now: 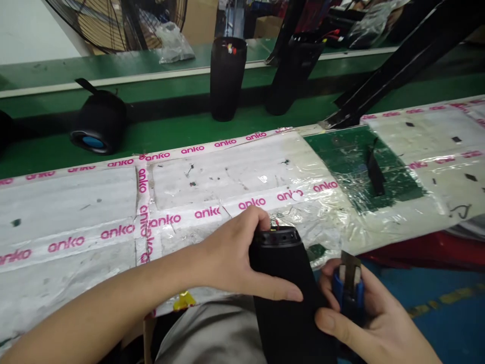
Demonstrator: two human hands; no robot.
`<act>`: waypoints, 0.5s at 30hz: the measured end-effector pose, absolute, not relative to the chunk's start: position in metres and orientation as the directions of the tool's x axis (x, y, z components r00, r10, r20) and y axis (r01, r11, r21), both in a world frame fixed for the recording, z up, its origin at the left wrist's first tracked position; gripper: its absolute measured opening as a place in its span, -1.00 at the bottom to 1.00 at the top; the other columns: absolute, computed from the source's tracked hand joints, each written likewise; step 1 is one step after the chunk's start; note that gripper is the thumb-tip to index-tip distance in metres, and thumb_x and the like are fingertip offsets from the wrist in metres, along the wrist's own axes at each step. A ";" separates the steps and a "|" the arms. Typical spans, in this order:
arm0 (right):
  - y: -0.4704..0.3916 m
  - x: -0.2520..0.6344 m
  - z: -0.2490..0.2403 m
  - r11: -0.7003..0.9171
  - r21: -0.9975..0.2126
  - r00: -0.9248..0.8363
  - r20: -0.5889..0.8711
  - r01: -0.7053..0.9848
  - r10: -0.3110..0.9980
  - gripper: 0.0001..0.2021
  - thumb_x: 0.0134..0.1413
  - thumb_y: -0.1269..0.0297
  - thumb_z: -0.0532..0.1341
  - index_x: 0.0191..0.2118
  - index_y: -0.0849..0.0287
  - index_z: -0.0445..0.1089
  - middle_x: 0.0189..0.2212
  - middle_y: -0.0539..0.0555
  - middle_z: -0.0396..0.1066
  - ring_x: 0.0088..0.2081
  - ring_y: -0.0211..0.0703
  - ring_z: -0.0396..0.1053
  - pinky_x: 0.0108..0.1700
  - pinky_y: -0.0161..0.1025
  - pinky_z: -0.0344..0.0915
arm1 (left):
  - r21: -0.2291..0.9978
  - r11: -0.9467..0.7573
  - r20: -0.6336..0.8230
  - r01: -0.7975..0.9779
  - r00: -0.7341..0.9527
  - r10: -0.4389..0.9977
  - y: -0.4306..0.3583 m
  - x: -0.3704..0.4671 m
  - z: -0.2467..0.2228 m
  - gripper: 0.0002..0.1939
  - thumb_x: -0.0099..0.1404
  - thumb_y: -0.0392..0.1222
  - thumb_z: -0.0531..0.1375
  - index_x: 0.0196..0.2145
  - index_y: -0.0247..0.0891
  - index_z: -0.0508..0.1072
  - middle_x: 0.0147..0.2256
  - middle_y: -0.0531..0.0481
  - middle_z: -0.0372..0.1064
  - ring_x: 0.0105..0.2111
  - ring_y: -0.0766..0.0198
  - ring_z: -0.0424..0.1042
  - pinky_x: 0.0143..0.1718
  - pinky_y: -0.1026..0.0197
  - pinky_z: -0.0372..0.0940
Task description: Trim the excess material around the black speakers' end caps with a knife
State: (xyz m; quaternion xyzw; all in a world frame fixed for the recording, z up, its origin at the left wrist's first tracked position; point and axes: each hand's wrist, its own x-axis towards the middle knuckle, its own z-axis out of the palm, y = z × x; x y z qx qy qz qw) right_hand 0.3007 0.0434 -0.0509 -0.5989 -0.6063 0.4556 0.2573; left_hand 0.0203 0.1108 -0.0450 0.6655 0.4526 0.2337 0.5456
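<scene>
A black fabric-covered cylindrical speaker body (285, 260) is tilted between my hands at the bench's front edge. Its top end faces away from me, and small red and yellow wires stick out there. My left hand (235, 258) is wrapped over the upper left side, with the thumb lying across the fabric. In my right hand (373, 316) is a blue utility knife (346, 296), its wide metal blade pointing up. The right thumb touches the speaker's right side. The speaker's lower end runs out of view.
Two black speaker bodies (227, 83) with exposed wires stand at the back of the green bench. A finished-looking round speaker (100, 124) lies at left. A black strip (375, 169) rests on a green patch. Taped white sheeting (220, 177) covers the bench, and a dark slanted bar (397, 65) crosses at right.
</scene>
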 end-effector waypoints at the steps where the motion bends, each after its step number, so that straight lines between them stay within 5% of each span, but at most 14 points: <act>1: 0.043 0.301 -0.049 -0.183 -0.870 -0.114 -0.262 0.459 0.958 -0.54 0.21 -0.31 0.44 -0.14 -0.04 0.44 -0.46 -0.04 0.42 -0.48 -0.06 0.42 -0.46 -0.20 0.45 | 0.943 -0.029 -0.150 0.333 0.501 0.853 0.112 0.020 -0.049 -0.11 -0.18 0.37 0.62 -0.15 -0.10 0.25 -0.19 0.02 0.24 -0.26 0.16 0.24 -0.34 0.14 0.28; 6: 0.034 0.295 -0.047 -0.376 -0.887 0.024 -0.384 0.267 0.923 -0.36 0.00 -0.44 0.52 -0.10 -0.03 0.42 -0.44 -0.10 0.32 -0.44 -0.16 0.24 -0.38 -0.21 0.29 | 0.966 -0.148 0.002 0.212 0.569 0.823 0.113 0.021 -0.063 -0.17 -0.17 0.32 0.67 -0.19 -0.12 0.33 -0.11 -0.01 0.18 -0.06 0.02 0.22 -0.05 -0.02 0.36; 15: 0.037 0.294 -0.055 -0.452 -0.889 0.018 -0.452 0.074 0.892 -0.27 -0.20 -0.41 0.63 -0.16 0.02 0.41 -0.46 -0.14 0.26 -0.49 -0.32 0.03 -0.46 -0.29 0.03 | 0.979 -0.182 0.107 0.087 0.538 0.836 0.106 0.028 -0.071 -0.18 -0.06 0.33 0.65 -0.13 -0.10 0.31 -0.01 -0.10 0.29 0.05 -0.06 0.32 0.06 -0.08 0.37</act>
